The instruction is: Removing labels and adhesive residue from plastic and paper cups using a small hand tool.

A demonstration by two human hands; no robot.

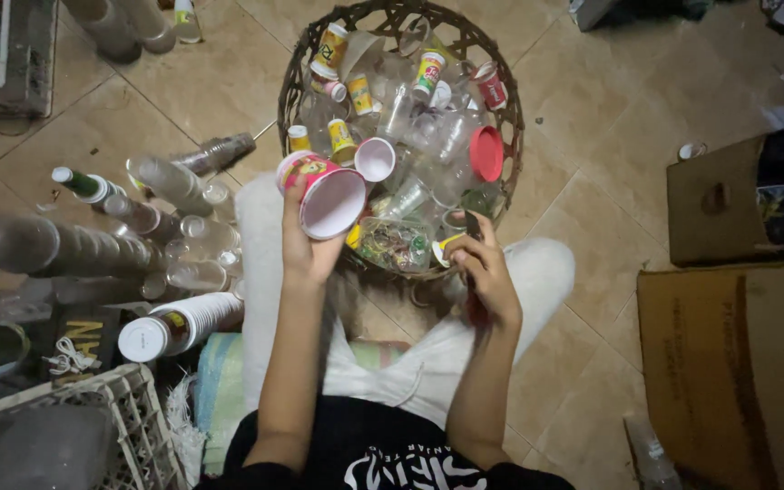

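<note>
The left hand (306, 249) wraps its fingers around a pink and yellow paper cup (324, 192) held over the near left rim of the woven basket (288, 86); a firm hold low on the wall would keep the cup from crushing. Its long axis tilts, white mouth facing down-right toward the camera, base up-left; the right hand (483, 272) pinches a dark slim tool (472, 227) at the basket's near edge.

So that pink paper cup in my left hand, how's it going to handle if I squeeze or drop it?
The pink paper cup looks empty, its white inside bare, so it is probably very light. Its thin wall would likely dent under a firm squeeze from the left hand. Being round and tapered, on the tiled floor it would probably roll in a curve.
</note>
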